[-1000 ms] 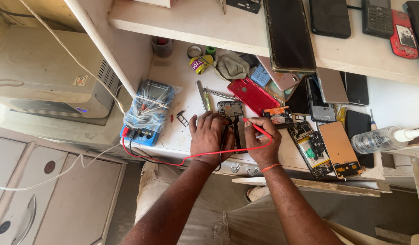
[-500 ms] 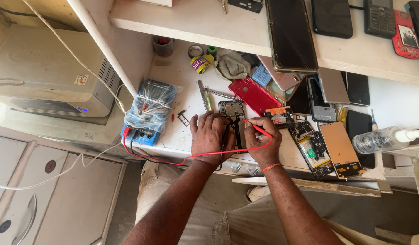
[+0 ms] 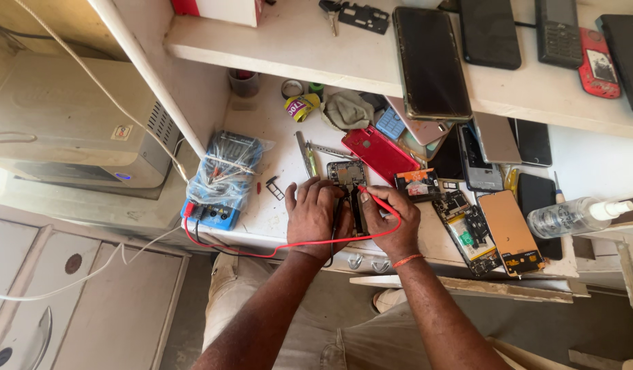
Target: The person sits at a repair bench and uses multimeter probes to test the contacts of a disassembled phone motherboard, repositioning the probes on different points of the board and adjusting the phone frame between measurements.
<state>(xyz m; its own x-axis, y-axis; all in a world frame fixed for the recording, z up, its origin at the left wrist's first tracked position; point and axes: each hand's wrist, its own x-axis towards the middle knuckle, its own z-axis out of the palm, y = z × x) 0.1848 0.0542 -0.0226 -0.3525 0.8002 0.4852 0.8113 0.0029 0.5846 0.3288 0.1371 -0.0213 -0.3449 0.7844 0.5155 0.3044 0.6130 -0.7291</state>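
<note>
An opened phone with its circuit board exposed (image 3: 348, 179) lies on the white workbench (image 3: 275, 218). My left hand (image 3: 318, 214) rests over its lower part and pinches a black probe. My right hand (image 3: 393, 220) grips a red probe (image 3: 368, 194), tip on the board. Red and black leads run left to a blue multimeter (image 3: 220, 179) wrapped in clear plastic.
A red phone back (image 3: 379, 152), several dismantled phones (image 3: 482, 229) and a clear spray bottle (image 3: 577, 214) lie to the right. Tweezers (image 3: 304, 154), tape rolls (image 3: 299, 106) and a cloth sit behind. More phones lie on the upper shelf (image 3: 303, 48). A grey appliance (image 3: 70, 123) stands left.
Both hands stay on the opened phone with the probes; they shifted only slightly. The camera view moved a little.
</note>
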